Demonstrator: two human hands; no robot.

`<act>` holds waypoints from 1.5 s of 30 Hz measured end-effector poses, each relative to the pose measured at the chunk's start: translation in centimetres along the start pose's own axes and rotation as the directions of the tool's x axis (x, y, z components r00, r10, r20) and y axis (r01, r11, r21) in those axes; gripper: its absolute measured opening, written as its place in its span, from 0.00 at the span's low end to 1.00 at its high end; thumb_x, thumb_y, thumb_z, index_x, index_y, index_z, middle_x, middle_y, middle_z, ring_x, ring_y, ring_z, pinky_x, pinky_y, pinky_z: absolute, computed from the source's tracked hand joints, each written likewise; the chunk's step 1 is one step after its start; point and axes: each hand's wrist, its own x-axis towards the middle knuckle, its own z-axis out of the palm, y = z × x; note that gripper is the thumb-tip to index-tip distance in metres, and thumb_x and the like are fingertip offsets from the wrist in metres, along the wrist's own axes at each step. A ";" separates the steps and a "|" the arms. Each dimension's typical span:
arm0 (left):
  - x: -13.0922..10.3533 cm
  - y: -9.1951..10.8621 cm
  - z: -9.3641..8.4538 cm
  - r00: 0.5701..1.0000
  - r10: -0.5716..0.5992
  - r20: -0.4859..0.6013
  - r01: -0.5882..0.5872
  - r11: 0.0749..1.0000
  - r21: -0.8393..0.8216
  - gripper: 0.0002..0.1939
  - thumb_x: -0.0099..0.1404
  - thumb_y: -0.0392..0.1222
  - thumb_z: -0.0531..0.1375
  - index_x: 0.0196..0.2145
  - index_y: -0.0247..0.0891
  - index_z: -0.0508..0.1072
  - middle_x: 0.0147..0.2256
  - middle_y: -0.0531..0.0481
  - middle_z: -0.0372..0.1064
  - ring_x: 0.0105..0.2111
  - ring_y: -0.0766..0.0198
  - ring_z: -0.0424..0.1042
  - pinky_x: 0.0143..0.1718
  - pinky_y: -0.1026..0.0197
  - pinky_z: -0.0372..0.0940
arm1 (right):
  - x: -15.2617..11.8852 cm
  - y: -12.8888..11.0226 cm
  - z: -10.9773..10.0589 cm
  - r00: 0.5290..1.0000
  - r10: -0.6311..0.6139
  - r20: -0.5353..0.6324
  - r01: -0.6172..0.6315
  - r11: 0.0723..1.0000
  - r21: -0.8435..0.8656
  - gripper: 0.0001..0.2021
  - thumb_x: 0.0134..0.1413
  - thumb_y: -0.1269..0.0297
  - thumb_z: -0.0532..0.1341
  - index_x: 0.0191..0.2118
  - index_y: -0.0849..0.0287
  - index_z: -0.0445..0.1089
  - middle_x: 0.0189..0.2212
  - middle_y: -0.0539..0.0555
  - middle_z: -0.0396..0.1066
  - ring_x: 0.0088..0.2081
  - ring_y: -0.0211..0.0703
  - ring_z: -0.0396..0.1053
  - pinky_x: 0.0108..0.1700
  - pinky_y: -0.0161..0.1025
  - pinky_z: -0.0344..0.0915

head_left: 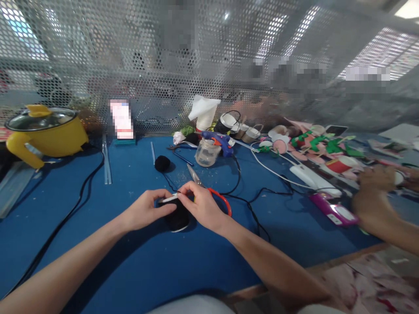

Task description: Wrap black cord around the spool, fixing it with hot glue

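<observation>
A small black cup-shaped piece with a white rim and white base (177, 217) is between my two hands over the blue table. My left hand (149, 208) grips it from the left, thumb across its side and fingers at the rim. At the rim's right side, my right hand (201, 205) pinches with thumb and forefinger. A black strand runs from the rim to a ball of black yarn (162, 163) lying just beyond. Scissors with red handles (222, 201) lie partly under my right hand, their blades pointing away.
Beyond my hands, a blue glue gun (222, 141) rests on a glass jar (207, 153). A yellow pot (54, 133) stands at the left on the blue table (131, 253). Cables cross the right side near a purple device (334, 210) and another person's arm (373, 209).
</observation>
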 end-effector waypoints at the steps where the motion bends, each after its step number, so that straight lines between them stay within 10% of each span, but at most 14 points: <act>1: 0.0 0.0 0.2 1.000 -0.009 -0.024 0.009 1.000 -0.001 0.11 0.56 0.43 0.53 0.30 0.33 0.69 0.28 0.52 0.66 0.29 0.65 0.63 0.33 0.64 0.58 | 0.0 0.1 0.1 1.000 -0.015 -0.008 0.015 1.000 -0.007 0.03 0.50 0.67 0.54 0.27 0.58 0.59 0.24 0.50 0.65 0.28 0.37 0.64 0.32 0.35 0.60; 25: -0.3 0.2 0.9 0.982 0.051 -0.183 -0.062 0.996 -0.058 0.09 0.55 0.43 0.53 0.23 0.35 0.63 0.22 0.55 0.60 0.25 0.68 0.59 0.29 0.64 0.55 | -0.3 -0.8 0.2 0.976 -0.197 -0.094 0.195 0.980 -0.039 0.03 0.50 0.66 0.54 0.28 0.57 0.60 0.29 0.52 0.66 0.33 0.39 0.65 0.37 0.38 0.61; 31: 0.2 -0.9 0.6 0.969 0.032 -0.247 -0.069 0.987 -0.144 0.09 0.53 0.44 0.55 0.23 0.35 0.63 0.22 0.55 0.59 0.25 0.69 0.58 0.29 0.64 0.54 | 2.3 -0.5 -5.2 0.889 -0.157 -0.431 0.131 0.987 -0.090 0.06 0.50 0.62 0.54 0.30 0.59 0.62 0.30 0.55 0.68 0.33 0.40 0.66 0.38 0.38 0.62; 35: 0.3 -1.2 0.4 0.958 0.054 -0.282 -0.086 0.991 -0.102 0.09 0.53 0.44 0.56 0.22 0.35 0.63 0.24 0.54 0.60 0.27 0.67 0.59 0.32 0.63 0.55 | 5.9 1.4 -9.4 0.824 -0.024 -0.566 -0.124 0.967 -0.223 0.08 0.46 0.61 0.58 0.26 0.60 0.61 0.29 0.57 0.67 0.37 0.48 0.66 0.40 0.43 0.59; 39: 0.4 -1.1 0.1 0.950 0.084 -0.300 -0.105 0.993 -0.055 0.10 0.53 0.44 0.56 0.22 0.35 0.64 0.25 0.53 0.62 0.29 0.66 0.61 0.35 0.63 0.55 | 8.9 3.3 -10.9 0.844 0.352 -0.405 -0.400 0.916 -0.037 0.14 0.44 0.60 0.60 0.17 0.59 0.58 0.17 0.55 0.64 0.29 0.48 0.68 0.31 0.41 0.63; 45: 0.4 -1.2 -0.3 0.958 0.153 -0.242 -0.150 0.988 0.030 0.10 0.54 0.44 0.55 0.20 0.35 0.63 0.24 0.54 0.62 0.28 0.66 0.62 0.33 0.64 0.56 | 9.9 4.4 -9.9 0.847 0.492 -0.201 -0.469 0.870 0.154 0.11 0.42 0.64 0.62 0.18 0.62 0.61 0.10 0.51 0.62 0.14 0.37 0.62 0.16 0.34 0.61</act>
